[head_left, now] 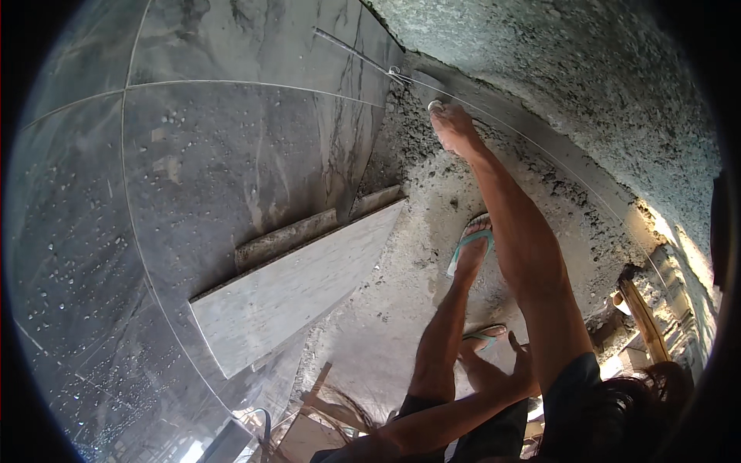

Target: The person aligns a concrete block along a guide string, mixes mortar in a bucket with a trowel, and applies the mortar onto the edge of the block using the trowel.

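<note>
My right hand (451, 127) reaches out toward the wall's base, closed on a small white thing that I cannot make out, beside a taut string (532, 141). The string is tied near the end of a thin metal rod (347, 46). My left hand (521, 366) is low by my right leg, thumb and fingers apart, with nothing visible in it. A pale rectangular slab (301, 285) lies at the left, with narrow dusty pieces (285, 235) along its far edge.
Large grey tiles (177, 154) cover the left side. A rough concrete wall (587, 62) borders the right, above gritty ground (394, 324) where my sandalled feet (471, 235) stand. A wooden piece (641, 312) stands at lower right; more boards (309, 432) are at lower middle.
</note>
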Available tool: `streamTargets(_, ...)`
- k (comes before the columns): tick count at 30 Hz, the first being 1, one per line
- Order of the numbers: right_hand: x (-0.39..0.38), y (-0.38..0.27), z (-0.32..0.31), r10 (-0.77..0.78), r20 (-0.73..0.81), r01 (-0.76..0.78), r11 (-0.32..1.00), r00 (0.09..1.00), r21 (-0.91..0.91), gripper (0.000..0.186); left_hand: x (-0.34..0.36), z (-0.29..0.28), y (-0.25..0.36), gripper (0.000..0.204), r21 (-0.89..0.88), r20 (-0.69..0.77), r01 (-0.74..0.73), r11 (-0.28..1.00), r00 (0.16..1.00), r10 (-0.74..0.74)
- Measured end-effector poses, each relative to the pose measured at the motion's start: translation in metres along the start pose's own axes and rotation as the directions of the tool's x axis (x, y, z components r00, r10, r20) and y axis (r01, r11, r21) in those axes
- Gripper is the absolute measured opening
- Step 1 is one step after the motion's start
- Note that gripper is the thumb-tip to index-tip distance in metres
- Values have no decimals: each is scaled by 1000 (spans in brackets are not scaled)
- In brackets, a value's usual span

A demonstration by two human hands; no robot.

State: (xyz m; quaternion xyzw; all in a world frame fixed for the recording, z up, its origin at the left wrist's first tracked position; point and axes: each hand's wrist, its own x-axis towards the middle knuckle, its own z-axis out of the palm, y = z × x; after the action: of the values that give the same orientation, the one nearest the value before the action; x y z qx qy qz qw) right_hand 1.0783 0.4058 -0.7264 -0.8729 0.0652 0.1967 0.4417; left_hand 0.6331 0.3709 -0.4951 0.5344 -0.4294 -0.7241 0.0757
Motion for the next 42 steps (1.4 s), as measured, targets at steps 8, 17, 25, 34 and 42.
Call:
streamTargets(8,7,-24,4,386,282,-447,457,878,769,29,-23,-35,-1,46,-53,-61,-32,998,998,29)
streamTargets(17,-17,-12,-28,204,-135,-186,973,970,136,32,-23,-37,7,42,-66,-93,-8,998,996,2)
streamTargets(25,-111,-39,-32,282,-200,-238,946,938,219,29,-33,-32,16,39,-42,-104,21,999,994,-26)
streamTargets(34,-382,60,-35,451,121,-442,892,884,-100,52,-39,24,36,39,75,-147,135,988,981,-123)
streamTargets(42,-632,96,-52,524,60,-525,833,850,175,36,19,135,-39,31,-23,-456,158,987,877,-151)
